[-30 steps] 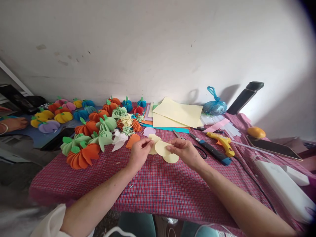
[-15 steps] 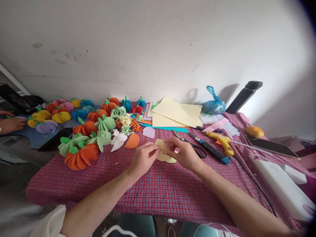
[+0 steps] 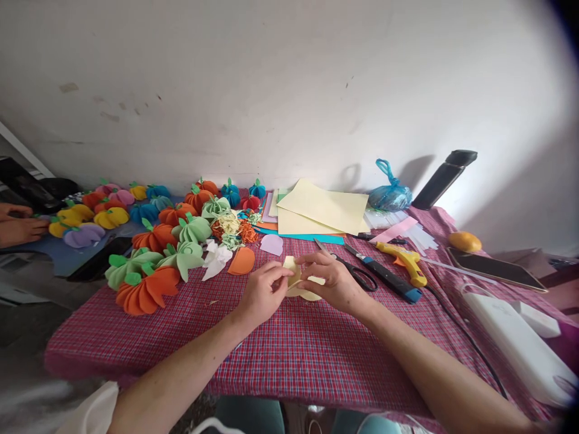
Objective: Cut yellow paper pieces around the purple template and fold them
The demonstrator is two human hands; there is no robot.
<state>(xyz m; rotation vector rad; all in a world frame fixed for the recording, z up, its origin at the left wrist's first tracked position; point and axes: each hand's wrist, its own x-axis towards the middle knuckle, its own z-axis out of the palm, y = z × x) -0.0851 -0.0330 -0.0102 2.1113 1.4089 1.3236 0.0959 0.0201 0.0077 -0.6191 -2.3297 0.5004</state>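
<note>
Pale yellow paper pieces lie between my two hands, partly hidden by the fingers. My left hand pinches the left edge of a yellow paper piece between thumb and fingers. From the other side my right hand curls its thumb and fingers around the same paper. Just left of the hands rest an orange paper cut-out and a lilac paper cut-out. Close to the right hand are black-handled scissors, a dark utility knife and a yellow glue gun.
Several paper pumpkins crowd the left side, with paper shreds beside them. Pale yellow sheets lie by the wall. A blue plastic bag, black bottle, phone and white power bank stand rightward. Another person's hands show far left.
My right-hand fingers have shifted slightly over the yellow paper and spread a little. The left hand keeps its pinch in nearly the same place. The other person's hands have come further into view.
</note>
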